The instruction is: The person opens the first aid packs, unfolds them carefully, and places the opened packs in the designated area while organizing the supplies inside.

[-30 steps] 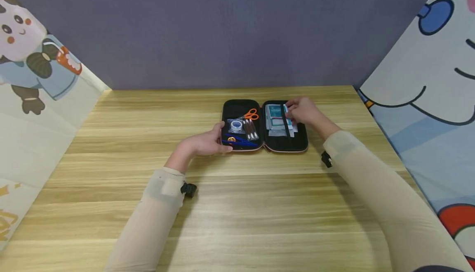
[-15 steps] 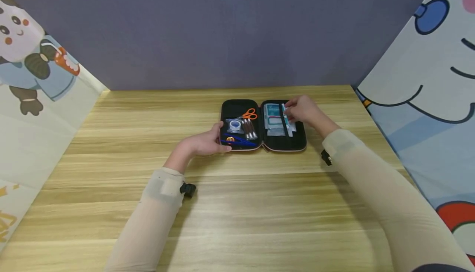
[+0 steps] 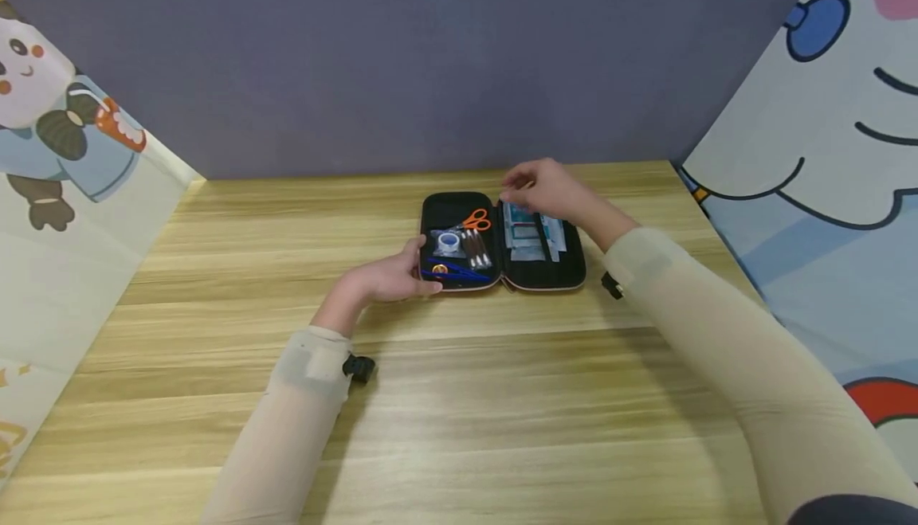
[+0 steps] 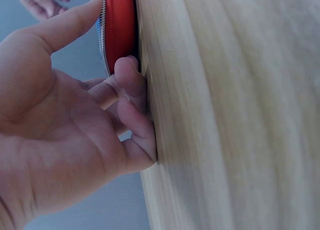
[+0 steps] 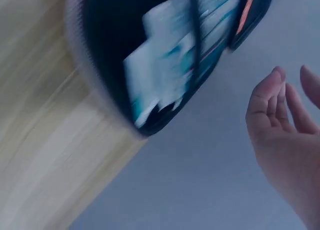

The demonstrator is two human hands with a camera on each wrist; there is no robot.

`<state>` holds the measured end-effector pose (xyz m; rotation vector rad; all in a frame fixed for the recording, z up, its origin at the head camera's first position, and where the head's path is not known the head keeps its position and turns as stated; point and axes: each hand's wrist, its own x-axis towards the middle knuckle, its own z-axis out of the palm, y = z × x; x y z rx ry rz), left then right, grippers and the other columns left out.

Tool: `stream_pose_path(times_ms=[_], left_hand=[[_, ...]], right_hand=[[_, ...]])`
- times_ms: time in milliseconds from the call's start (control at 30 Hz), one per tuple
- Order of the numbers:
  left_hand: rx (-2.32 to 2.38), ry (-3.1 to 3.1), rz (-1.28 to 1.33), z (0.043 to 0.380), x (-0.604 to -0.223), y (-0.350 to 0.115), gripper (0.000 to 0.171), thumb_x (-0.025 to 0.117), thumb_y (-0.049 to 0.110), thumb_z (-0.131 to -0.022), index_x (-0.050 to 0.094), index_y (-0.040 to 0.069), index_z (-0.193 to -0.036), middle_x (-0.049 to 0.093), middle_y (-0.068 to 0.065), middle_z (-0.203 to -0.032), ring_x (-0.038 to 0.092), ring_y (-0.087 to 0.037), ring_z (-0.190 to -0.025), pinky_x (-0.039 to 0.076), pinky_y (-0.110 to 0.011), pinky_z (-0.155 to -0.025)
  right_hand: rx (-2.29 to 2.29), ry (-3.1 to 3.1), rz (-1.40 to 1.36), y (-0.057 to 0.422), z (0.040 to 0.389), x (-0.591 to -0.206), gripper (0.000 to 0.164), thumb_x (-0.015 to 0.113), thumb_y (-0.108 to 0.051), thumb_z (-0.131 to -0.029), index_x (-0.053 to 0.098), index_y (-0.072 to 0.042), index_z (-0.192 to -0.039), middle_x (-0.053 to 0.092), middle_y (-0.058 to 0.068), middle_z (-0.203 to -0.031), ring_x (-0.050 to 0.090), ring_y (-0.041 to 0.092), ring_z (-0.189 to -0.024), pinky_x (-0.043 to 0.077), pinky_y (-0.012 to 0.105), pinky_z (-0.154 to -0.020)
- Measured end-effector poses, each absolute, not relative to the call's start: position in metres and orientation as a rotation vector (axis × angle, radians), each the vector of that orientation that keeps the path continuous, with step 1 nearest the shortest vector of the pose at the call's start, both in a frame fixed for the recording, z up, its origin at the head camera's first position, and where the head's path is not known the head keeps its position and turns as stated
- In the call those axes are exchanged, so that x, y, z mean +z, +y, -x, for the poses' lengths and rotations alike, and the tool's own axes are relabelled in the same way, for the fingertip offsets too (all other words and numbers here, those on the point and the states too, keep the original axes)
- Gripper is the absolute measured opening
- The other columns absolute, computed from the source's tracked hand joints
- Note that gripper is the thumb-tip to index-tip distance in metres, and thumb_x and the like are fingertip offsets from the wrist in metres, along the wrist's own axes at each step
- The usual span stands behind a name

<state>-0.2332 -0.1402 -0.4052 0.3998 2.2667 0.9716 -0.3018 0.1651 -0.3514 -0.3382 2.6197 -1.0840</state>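
A black-lined zip case (image 3: 531, 276), apparently a first-aid kit, lies open on the table. Its left half holds orange-handled scissors (image 3: 476, 221), a bagged tape roll (image 3: 449, 243), brown-and-clear swab sticks (image 3: 476, 249) and blue tweezers (image 3: 462, 273). Flat white-and-teal packets (image 3: 523, 238) sit under an elastic strap (image 3: 541, 240) in the right half. My left hand (image 3: 390, 276) grips the case's left edge; the left wrist view shows the thumb on the zip of its red shell (image 4: 121, 29). Above the right half's far edge hovers my right hand (image 3: 548, 189), with bent fingers and nothing visible in them.
The wooden table (image 3: 459, 397) extends in front of the case and to both sides. A grey-blue panel (image 3: 430, 63) rises behind it. Cartoon-printed walls (image 3: 753, 127) flank the table. Each sleeve carries a small black wrist camera (image 3: 358, 367).
My right hand has left the packets at the strap and moved left and up, towards the hinge side. The left hand keeps its hold. The head view has shifted slightly.
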Motion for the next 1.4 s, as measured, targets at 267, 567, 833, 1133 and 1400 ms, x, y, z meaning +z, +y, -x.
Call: stream_pose_path(times_ms=[267, 567, 833, 1133, 1400], left_hand=[[0.968, 2.255, -0.422, 0.234, -0.405, -0.142, 0.107, 0.067, 0.034, -0.104, -0.013, 0.005, -0.169, 0.038, -0.025, -0.168, 0.039, -0.037, -0.156, 0.023, -0.054, -0.133], [0.939, 2.242, -0.413, 0.233, -0.402, -0.144, 0.107, 0.066, 0.036, -0.106, -0.016, 0.008, -0.169, 0.041, -0.022, -0.164, 0.050, -0.035, -0.146, 0.041, -0.053, -0.123], [0.910, 2.252, -0.420, 0.234, -0.402, -0.144, 0.106, 0.064, 0.039, -0.106, -0.015, 0.009, -0.169, 0.041, -0.022, -0.162, 0.054, -0.033, -0.137, 0.046, -0.050, -0.115], [0.915, 2.254, -0.420, 0.233, -0.404, -0.144, 0.106, 0.066, 0.039, -0.105, -0.013, 0.010, -0.170, 0.043, -0.021, -0.161, 0.059, -0.032, -0.128, 0.051, -0.046, -0.109], [0.947, 2.236, -0.410, 0.232, -0.404, -0.144, 0.106, 0.065, 0.038, -0.106, -0.015, 0.010, -0.170, 0.038, -0.022, -0.167, 0.051, -0.033, -0.141, 0.047, -0.050, -0.116]], right_hand=[[-0.928, 2.508, 0.724, 0.114, 0.281, -0.365, 0.042, 0.070, -0.020, -0.104, 0.065, -0.012, -0.145, 0.064, 0.015, -0.139, 0.066, 0.031, -0.123, 0.057, 0.048, -0.102], [-0.655, 2.455, 1.008, 0.084, 0.269, -0.384, 0.038, 0.073, -0.017, -0.102, 0.071, -0.015, -0.140, 0.061, 0.012, -0.123, 0.063, 0.021, -0.098, 0.056, 0.036, -0.090], [-0.562, 2.405, 1.048, 0.072, 0.272, -0.386, 0.039, 0.065, -0.004, -0.100, 0.073, -0.015, -0.137, 0.065, 0.012, -0.123, 0.061, 0.022, -0.105, 0.054, 0.039, -0.094], [-0.424, 2.342, 0.998, 0.066, 0.282, -0.384, 0.043, 0.067, -0.009, -0.101, 0.068, -0.016, -0.144, 0.069, 0.007, -0.142, 0.066, 0.024, -0.125, 0.055, 0.042, -0.108], [-0.409, 2.412, 1.067, 0.066, 0.282, -0.390, 0.029, 0.073, -0.014, -0.101, 0.076, -0.016, -0.129, 0.074, 0.005, -0.128, 0.068, 0.021, -0.111, 0.057, 0.041, -0.102]])
